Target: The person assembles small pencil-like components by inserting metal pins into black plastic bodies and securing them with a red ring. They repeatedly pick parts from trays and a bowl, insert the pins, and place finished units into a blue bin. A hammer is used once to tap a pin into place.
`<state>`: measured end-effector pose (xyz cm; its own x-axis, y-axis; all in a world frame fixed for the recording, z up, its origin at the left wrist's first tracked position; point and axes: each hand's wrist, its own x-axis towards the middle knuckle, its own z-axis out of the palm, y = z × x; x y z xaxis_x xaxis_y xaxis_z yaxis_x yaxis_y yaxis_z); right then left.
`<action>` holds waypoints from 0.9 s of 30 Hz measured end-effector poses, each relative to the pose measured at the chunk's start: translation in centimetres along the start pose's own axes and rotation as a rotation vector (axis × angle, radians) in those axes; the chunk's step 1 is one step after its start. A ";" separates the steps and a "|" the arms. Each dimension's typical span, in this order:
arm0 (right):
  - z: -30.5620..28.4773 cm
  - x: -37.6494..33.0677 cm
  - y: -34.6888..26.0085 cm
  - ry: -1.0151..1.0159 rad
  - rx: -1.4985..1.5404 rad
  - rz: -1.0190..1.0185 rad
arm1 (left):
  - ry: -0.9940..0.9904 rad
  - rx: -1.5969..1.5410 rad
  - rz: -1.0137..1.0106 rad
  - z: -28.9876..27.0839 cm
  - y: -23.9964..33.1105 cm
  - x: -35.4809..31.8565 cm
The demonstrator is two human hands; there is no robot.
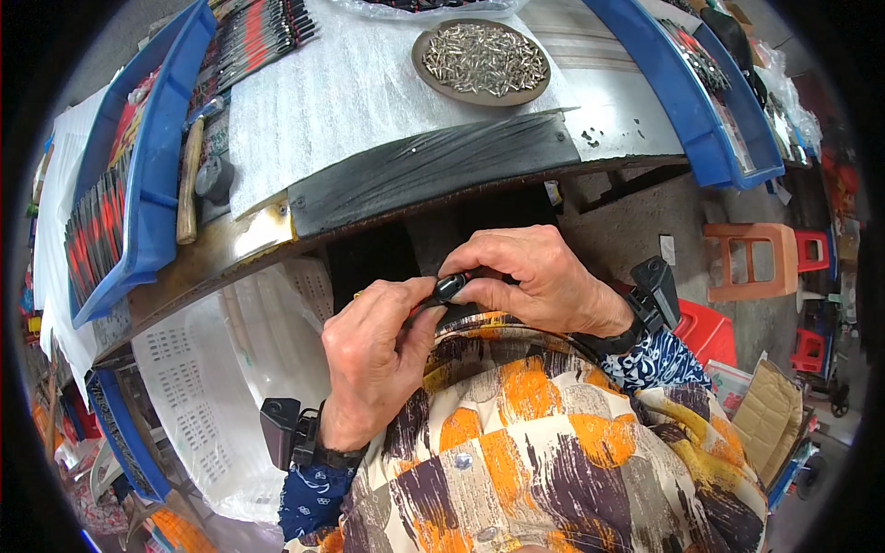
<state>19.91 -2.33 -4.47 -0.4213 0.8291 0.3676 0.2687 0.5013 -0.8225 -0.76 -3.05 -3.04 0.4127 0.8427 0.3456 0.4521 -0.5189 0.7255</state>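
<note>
In front of my chest, just off the near edge of the table, both hands pinch a small black piece point(449, 288) with a glossy rounded end and a trace of red. Its kind I cannot make out, since the fingers hide much of it. My left hand point(373, 346) is closed on its left end, thumb and forefinger pressed together. From the other side, my right hand point(535, 281) grips it, with a dark part showing under the fingers. A round brown dish point(431, 77) heaped with small silvery metal pins point(484, 60) rests on the table beyond them.
A white foam sheet point(323, 120) and a black pad point(415, 170) cover the table. Blue bins point(155, 184) point(678, 101) stand at both sides; the left one holds black-and-red tools point(97, 217). Nearby lies a wooden-handled hammer point(191, 175). Stools point(751, 263) stand right.
</note>
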 end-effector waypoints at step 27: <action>0.3 -1.6 0.2 -0.076 0.114 0.054 | -0.032 -0.004 0.029 0.8 -0.5 -1.7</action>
<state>20.32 -3.61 -5.34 -0.4747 0.8305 0.2913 0.1942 0.4216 -0.8857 -1.07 -4.32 -4.50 0.4505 0.8225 0.3473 0.4369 -0.5423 0.7176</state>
